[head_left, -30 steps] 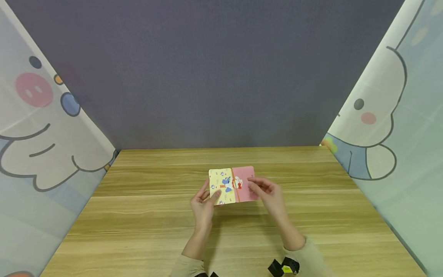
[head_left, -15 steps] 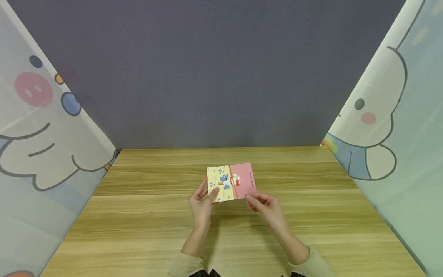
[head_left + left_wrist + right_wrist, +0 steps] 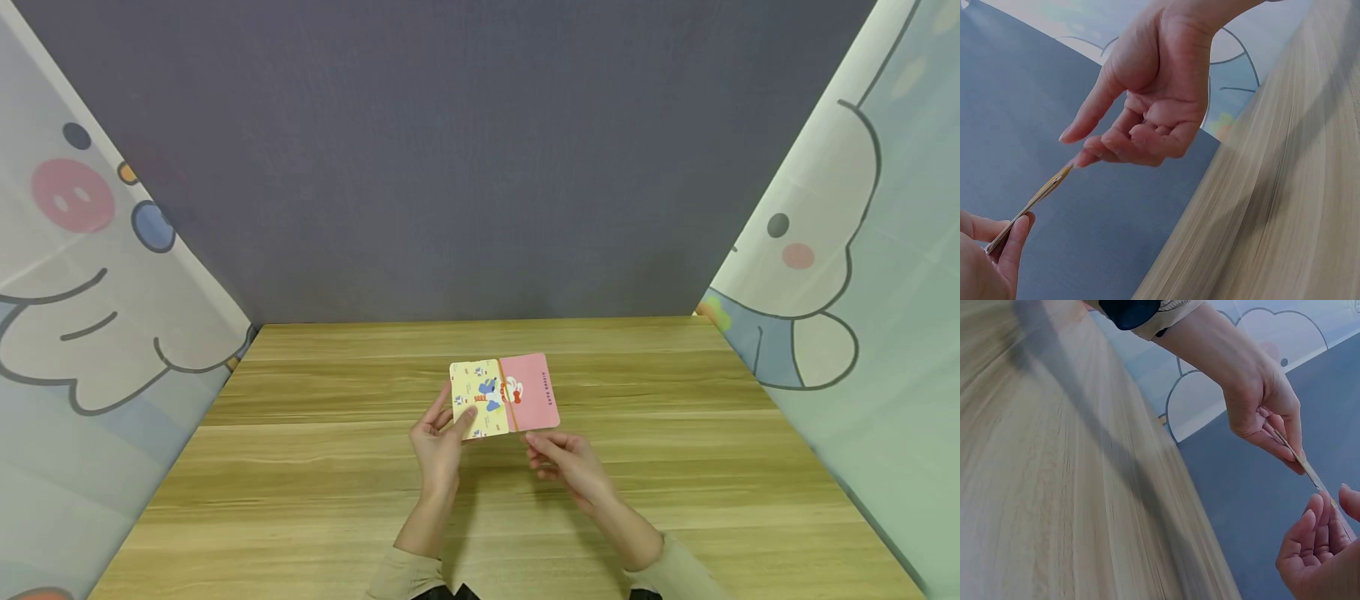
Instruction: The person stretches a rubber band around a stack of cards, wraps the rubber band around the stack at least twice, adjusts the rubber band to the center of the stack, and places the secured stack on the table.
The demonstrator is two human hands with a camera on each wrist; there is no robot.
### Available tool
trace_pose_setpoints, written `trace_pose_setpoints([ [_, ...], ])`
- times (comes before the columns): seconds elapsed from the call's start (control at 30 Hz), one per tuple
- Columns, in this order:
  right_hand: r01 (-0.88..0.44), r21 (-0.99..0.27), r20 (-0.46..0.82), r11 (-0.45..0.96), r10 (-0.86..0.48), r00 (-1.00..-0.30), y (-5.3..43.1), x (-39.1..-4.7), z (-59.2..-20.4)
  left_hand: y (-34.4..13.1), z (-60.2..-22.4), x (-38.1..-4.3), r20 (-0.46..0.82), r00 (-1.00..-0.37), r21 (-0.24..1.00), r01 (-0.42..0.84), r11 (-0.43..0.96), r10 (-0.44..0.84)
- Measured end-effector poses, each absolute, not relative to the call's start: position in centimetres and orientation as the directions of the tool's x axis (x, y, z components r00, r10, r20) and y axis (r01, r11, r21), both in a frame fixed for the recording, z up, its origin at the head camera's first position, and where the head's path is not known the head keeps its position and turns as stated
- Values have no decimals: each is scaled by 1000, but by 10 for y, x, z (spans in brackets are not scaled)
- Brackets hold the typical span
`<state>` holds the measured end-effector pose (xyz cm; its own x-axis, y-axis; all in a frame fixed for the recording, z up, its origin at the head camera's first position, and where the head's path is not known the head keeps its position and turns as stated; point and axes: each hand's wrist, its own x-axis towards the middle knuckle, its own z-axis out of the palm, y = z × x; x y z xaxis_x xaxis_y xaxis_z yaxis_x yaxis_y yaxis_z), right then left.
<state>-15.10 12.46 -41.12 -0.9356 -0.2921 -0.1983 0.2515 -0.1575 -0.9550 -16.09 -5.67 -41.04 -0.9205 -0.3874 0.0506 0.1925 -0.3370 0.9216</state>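
Observation:
A small thin notebook has a yellow part with blue cartoon figures on the left and a pink part with a white rabbit on the right. Down its middle runs an orange band. My left hand grips the yellow end, thumb on top and fingers underneath. Just below the pink part's lower edge is my right hand, its fingers loosely bent and holding nothing. In the left wrist view the right thumb stands apart from the other fingers, whose tips are right at the notebook's edge.
The notebook is held above a wood-grain table. A dark grey panel rises behind the table's far edge. Cartoon-printed sheets flank it, one at the left and one at the right.
My right hand has left the pink part's right side and moved down and left, below the lower edge. The notebook has shifted up slightly in my left hand, uncovering lettering on the pink part.

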Motion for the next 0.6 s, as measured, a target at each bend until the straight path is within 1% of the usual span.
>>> trace_pose_setpoints([
  [0.13, 282, -938, -222, -202, -277, -935, 120, -154, -414, -55, -410, -162, 29, -917, 922, 178, -344, -398],
  [0.3, 316, -920, -273, -231, -199, -941, 112, -157, -418, -54, -411, -163, 12, -912, 916, 175, -361, -411],
  [0.43, 314, -921, -284, -231, -153, -947, 105, -157, -419, -53, -412, -162, 20, -909, 910, 189, -370, -417],
  [0.6, 293, -932, -257, -214, -179, -950, 97, -157, -419, -51, -412, -161, 57, -914, 922, 202, -329, -402],
])
